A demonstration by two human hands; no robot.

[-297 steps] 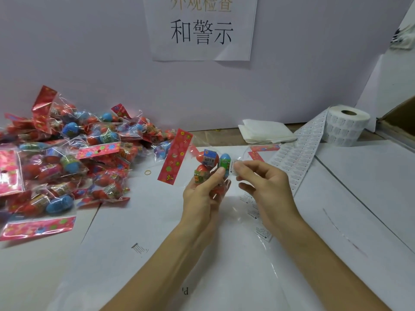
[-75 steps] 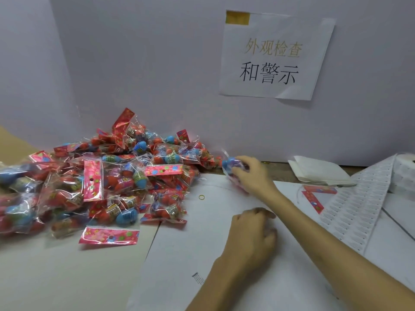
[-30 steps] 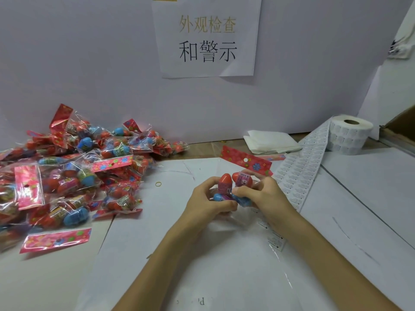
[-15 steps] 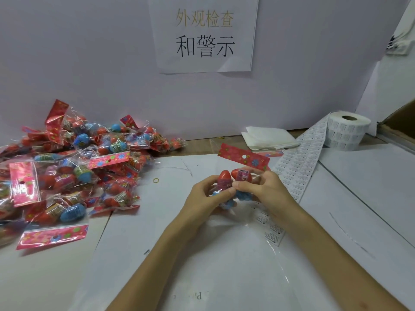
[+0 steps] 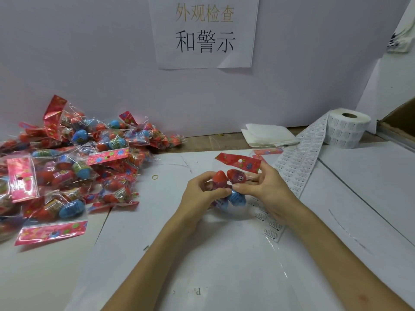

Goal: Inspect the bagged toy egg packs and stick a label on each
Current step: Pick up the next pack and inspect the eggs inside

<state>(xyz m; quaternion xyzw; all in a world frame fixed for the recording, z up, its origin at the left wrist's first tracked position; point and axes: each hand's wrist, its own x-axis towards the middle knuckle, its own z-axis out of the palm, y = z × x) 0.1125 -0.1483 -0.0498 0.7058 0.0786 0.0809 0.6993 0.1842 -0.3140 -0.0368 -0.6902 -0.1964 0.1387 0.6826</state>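
A pack (image 5: 234,176) of toy eggs is being held just above the paper (image 5: 224,265) spread over the middle of the table (image 5: 33,277), between both hands. It is being gripped from the left by the left hand (image 5: 202,195), whose fingers are being curled round the bag while the thumb is being pressed on its near side. From the right it is being pinched by the right hand (image 5: 268,189), with thumb and forefinger closed on the bag and the other fingers loosely bent behind it. Two red eggs are being shown at the top of the pack and blue eggs (image 5: 237,197) beneath them. The red header (image 5: 238,162) is being pointed away from the person, sloping down to the right. A small white patch is being shown on the right red egg; whether a label is being carried on the bag cannot be told. A pile (image 5: 74,167) of like packs is being heaped at the left, against the wall (image 5: 89,63), well apart from the hands. A rubber band (image 5: 155,176) is lying on the paper between pile and hands. A label roll (image 5: 347,131) is standing at the far right, and its strip (image 5: 298,167) is being trailed across the table, passing beneath the right hand. A folded cloth (image 5: 269,135) is lying just beside the strip, near the wall. A sign (image 5: 204,32) with Chinese characters is being displayed on the wall above. Part of a box (image 5: 402,124) is being shown at the right edge.
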